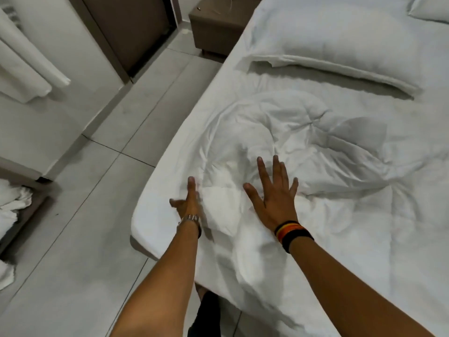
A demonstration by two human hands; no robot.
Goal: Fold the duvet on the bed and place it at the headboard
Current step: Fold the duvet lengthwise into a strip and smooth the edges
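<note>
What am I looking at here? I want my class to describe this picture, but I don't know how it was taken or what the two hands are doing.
There is no machine: a person wears a camera on the head, so you look down along their own arms. The one picture shows a bed with a crumpled white duvet and a pillow further up. The left hand touches the duvet's edge near the bed's corner with straight fingers. The right hand lies flat on the duvet, fingers spread. Neither grips anything. A bedside cabinet stands on the tiled floor.
</note>
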